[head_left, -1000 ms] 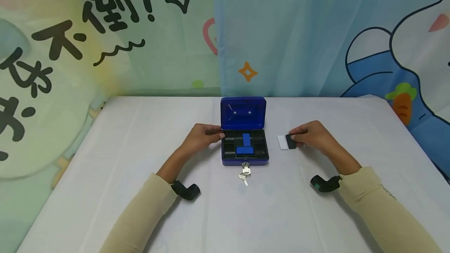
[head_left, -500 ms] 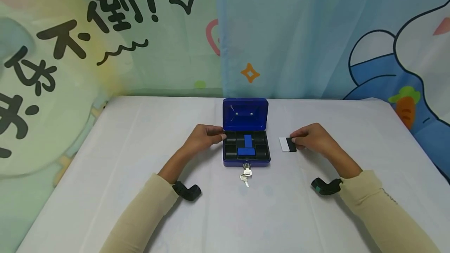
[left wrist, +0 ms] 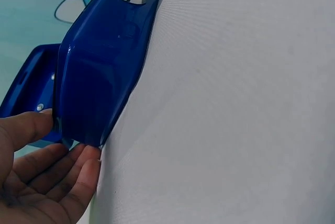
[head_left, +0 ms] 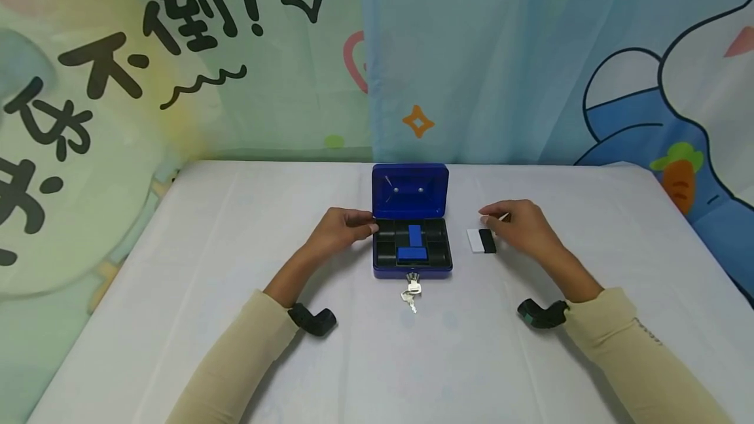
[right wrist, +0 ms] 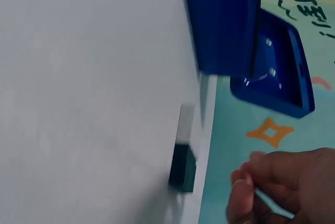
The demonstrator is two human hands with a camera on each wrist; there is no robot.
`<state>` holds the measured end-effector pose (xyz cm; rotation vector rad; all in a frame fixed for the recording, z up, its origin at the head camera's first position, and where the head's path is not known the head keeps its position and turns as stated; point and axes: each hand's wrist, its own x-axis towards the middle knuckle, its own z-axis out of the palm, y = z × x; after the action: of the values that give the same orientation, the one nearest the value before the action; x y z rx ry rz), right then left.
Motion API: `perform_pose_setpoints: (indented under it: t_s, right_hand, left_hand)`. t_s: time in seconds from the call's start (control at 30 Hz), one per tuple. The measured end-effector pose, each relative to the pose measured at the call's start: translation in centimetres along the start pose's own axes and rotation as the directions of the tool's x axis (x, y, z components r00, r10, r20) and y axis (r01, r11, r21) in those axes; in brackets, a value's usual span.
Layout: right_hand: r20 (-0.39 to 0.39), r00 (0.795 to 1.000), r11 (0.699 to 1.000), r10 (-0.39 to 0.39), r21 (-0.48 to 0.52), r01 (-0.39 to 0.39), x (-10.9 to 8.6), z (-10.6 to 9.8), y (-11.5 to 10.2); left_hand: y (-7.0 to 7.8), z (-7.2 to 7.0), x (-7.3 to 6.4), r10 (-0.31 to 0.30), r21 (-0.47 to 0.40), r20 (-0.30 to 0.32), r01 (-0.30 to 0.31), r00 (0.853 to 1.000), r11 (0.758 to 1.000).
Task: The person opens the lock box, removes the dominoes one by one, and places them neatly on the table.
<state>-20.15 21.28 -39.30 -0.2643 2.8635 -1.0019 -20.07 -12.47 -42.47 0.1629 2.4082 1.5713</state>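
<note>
A blue cash box [head_left: 412, 273] stands with its lid [head_left: 410, 191] up and a black compartment tray [head_left: 385, 252] inside. Two blue blocks [head_left: 412, 253] lie in the tray in a T shape. My left hand [head_left: 338, 234] holds the box at its back left corner, thumb at the rim and fingers against the side. To the right of the box, a white block [head_left: 474, 241] and a black block [head_left: 487, 241] lie side by side on the table. My right hand [head_left: 518, 224] hovers just beyond the black block, fingers loosely bent with nothing between them.
Keys [head_left: 412, 293] hang from the lock at the front of the cash box, resting toward the white tablecloth [head_left: 377, 358]. Behind the table hangs a printed curtain [head_left: 471, 51]. A black wrist device [head_left: 314, 320] sits at each cuff.
My right hand has let go of the black block, which now lies against the white one, and has lifted slightly away. My left hand stays at the cash box.
</note>
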Motion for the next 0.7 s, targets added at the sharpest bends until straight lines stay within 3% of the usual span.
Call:
perform_pose_setpoints:
  t_s: [0.13, 0.27, 0.7]
  right_hand:
    - [-0.044, 0.992, 0.993, -0.114, 0.008, 0.115, 0.0, 0.7, -0.8]
    - [-0.033, 0.981, 0.981, -0.192, 0.019, 0.193, -0.1, 1.3, -2.0]
    - [0.08, 0.945, 0.949, -0.316, 0.039, 0.314, 0.6, 3.5, -5.6]
  left_hand:
    - [0.0, -0.1, 0.0, 0.0, -0.011, 0.001, 0.0, 1.0, 1.0]
    - [0.1, 0.1, -0.1, -0.012, -0.016, 0.004, 0.012, 1.0, 1.0]
    - [0.0, 0.2, 0.0, -0.02, -0.003, -0.006, 0.02, 1.0, 1.0]
